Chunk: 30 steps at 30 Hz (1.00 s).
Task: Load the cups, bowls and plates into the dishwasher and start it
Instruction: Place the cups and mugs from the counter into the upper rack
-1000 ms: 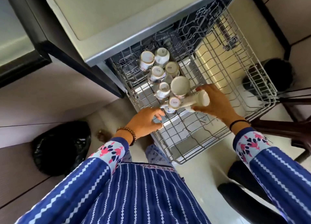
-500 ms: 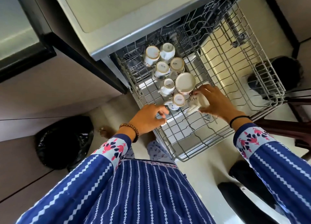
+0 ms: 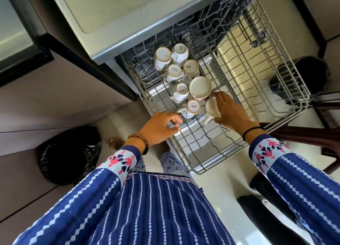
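The wire dishwasher rack [image 3: 287,90] is pulled out over the open door. Several white cups [image 3: 191,68] stand upside down in its left part, with a larger cup [image 3: 200,87] among them. My right hand [image 3: 231,112] grips one more white cup [image 3: 211,108], bottom up with its handle toward me, just right of the nearest upturned cup [image 3: 192,108]. My left hand [image 3: 160,128] hovers over the rack's near left edge with its fingers curled and nothing in it.
The grey dishwasher top [image 3: 128,14] juts out above the rack. A black bin bag [image 3: 68,152] sits on the floor at left. A dark wooden chair [image 3: 303,132] and a dark round object [image 3: 311,73] stand at right. The rack's right half holds nothing.
My right hand turned the cup from lying sideways to bottom up and lowered it into the rack beside the other cups. The left hand stayed near the rack's edge.
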Each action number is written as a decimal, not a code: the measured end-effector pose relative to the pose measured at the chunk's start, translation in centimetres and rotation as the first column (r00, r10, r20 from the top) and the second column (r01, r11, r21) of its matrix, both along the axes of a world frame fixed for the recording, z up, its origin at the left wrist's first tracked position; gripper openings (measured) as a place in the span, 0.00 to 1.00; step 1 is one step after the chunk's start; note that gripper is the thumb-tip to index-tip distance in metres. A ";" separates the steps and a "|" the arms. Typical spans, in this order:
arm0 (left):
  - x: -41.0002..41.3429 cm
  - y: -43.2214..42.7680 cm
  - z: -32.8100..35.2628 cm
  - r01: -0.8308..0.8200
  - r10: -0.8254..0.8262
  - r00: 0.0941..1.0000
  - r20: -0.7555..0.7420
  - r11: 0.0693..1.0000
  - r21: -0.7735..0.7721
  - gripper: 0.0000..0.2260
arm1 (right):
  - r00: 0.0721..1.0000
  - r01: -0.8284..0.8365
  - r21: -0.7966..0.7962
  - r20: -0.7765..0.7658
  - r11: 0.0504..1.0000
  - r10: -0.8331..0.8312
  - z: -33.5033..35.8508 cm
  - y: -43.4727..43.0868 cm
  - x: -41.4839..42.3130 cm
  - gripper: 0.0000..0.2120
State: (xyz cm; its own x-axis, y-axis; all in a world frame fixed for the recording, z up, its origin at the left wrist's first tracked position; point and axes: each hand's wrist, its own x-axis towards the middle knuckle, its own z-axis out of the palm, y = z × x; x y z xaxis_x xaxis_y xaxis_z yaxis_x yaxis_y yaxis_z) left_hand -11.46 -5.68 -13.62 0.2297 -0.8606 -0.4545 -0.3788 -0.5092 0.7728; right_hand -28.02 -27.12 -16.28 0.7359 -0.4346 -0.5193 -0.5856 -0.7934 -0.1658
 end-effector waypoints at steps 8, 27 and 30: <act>0.0 0.1 -0.1 -0.019 0.019 1.000 -0.002 1.000 0.015 0.10 | 0.997 0.071 0.075 0.021 0.995 -0.073 -0.4 1.0 0.1 0.48; 0.0 0.3 -0.3 0.009 -0.009 1.000 0.017 1.000 -0.022 0.09 | 0.997 0.039 0.185 0.057 0.982 -0.050 -0.3 0.9 -0.1 0.48; -0.1 0.4 -0.4 0.003 -0.003 1.000 0.011 0.999 -0.037 0.10 | 0.988 0.096 0.181 0.106 0.979 -0.117 -0.6 1.4 -0.5 0.47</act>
